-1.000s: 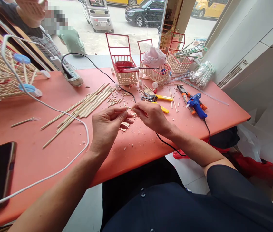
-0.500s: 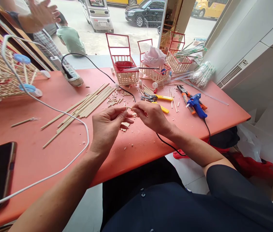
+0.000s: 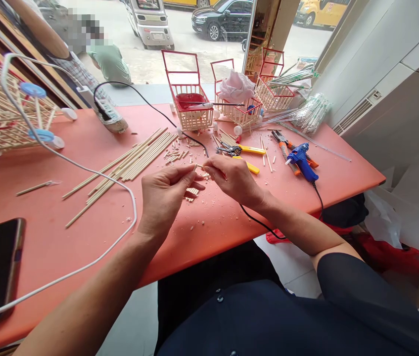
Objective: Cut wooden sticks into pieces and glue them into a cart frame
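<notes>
Stick piece (image 3: 199, 165) is pinched; cart (image 3: 245, 119) holds white bundle (image 3: 236, 88).

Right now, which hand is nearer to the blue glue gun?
Right. The right hand is to the left of the blue glue gun, apart from it; the left hand is farther left.

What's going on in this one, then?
A person's left hand and right hand meet above a pink table, pinching a small pale piece that they partly hide. Long wooden sticks lie to the left. A yellow-handled tool and a blue glue gun lie to the right, with small carts behind.
</notes>
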### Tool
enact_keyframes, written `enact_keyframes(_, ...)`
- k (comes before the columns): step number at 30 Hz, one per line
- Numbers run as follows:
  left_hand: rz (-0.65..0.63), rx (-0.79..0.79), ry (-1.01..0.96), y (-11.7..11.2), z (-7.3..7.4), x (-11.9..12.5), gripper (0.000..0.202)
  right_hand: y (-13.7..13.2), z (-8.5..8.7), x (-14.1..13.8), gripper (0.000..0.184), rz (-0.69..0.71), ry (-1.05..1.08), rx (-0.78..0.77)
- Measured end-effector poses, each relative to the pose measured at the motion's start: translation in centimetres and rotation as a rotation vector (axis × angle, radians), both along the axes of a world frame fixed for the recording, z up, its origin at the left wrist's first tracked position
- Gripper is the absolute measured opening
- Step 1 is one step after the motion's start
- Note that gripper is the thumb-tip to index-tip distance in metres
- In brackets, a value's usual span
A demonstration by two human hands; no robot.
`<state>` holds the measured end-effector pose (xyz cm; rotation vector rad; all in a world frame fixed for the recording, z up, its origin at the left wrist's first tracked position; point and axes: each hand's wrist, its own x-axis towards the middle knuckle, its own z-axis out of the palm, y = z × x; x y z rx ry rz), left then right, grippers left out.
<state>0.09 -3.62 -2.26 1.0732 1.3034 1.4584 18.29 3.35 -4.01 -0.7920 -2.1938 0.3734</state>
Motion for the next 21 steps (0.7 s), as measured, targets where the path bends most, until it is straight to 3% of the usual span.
enact_keyframes(21,-0.002,0.029,0.003,-0.04,-0.24,0.03,0.023,0.01,-0.15,0.1,0.035,0.017,0.011,0.053)
